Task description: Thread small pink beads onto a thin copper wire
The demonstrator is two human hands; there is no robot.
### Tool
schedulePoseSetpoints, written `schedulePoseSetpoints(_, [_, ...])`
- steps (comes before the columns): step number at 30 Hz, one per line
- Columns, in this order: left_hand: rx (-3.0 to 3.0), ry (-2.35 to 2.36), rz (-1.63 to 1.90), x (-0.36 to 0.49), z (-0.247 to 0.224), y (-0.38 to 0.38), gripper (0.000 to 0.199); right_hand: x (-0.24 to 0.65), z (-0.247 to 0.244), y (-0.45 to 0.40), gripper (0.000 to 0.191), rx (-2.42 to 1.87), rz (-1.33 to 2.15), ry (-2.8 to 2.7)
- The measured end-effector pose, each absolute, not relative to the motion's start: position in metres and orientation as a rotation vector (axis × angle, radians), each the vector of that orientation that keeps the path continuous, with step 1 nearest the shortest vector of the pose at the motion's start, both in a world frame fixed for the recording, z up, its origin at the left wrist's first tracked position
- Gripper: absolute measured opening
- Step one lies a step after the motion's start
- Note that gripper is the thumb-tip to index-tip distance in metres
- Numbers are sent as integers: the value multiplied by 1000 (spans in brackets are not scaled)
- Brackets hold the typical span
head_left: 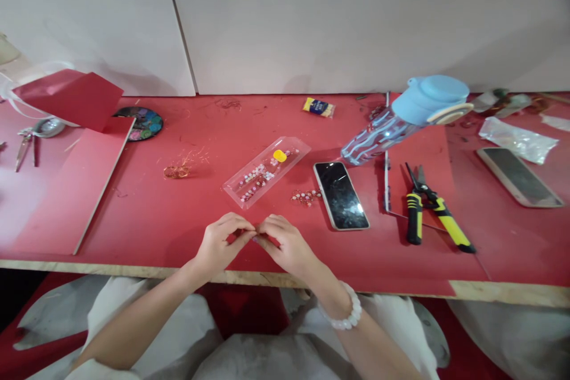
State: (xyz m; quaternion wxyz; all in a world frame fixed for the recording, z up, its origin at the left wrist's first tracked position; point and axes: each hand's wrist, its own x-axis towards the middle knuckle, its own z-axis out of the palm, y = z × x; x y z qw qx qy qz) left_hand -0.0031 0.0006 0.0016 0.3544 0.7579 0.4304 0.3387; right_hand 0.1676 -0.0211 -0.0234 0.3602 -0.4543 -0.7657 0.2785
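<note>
Near the table's front edge, my left hand (226, 241) and my right hand (284, 241) meet fingertip to fingertip in a pinch. Between them shows a tiny pinkish piece (255, 238), too small to make out well. Just beyond the hands lies a clear plastic tray (231, 192) with small pink and white beads and a yellow sticker (279, 156). A small cluster of beads on wire (305, 196) rests to the right, beside a black-screened phone (342, 196). Thin copper wire (177, 171) is coiled left of the tray.
A blue-lidded bottle (405, 116), yellow-black pliers (427, 208) and a second phone (519, 177) are on the right. At the back sits a small yellow packet (319, 107). A red board (84, 190), scissors (27, 147) and a round palette (145, 123) lie left.
</note>
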Motion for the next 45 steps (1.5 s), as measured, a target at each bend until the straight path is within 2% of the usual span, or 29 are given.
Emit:
schedulePoseSetpoints(6, [1956, 1099, 820, -2, 5, 1, 8, 168, -19, -22, 12, -1170, 716, -1990])
schedulePoseSetpoints(8, [1987, 1101, 833, -2, 3, 1, 8, 169, -15, -22, 10, -1164, 763, -1937])
schedulePoseSetpoints(11, [2050, 1089, 886, -3, -1, 1, 7, 172, -11, -23, 18, -1136, 865, -1802])
schedulePoseSetpoints(13, [2087, 1060, 910, -4, -4, 1, 7, 172, -11, -23, 15, -1146, 884, -1744])
schedulePoseSetpoints(16, [2120, 1019, 934, -5, -6, 1, 6, 169, -13, -23, 3, -1176, 817, -1734])
schedulePoseSetpoints(24, [2175, 929, 1072, -5, -1, 1, 12, 165, -15, -25, 10, -1092, 584, -1744])
schedulePoseSetpoints(32, [2178, 926, 1064, -6, 1, 1, 7, 164, -13, -26, 11, -1092, 554, -1774])
schedulePoseSetpoints(39, [2277, 847, 1137, -4, -1, 2, 16, 164, -15, -27, 12, -1115, 484, -1827])
schedulePoseSetpoints(45, [2359, 859, 1080, -5, -3, 2, 10, 163, -16, -28, 12, -1128, 442, -1871])
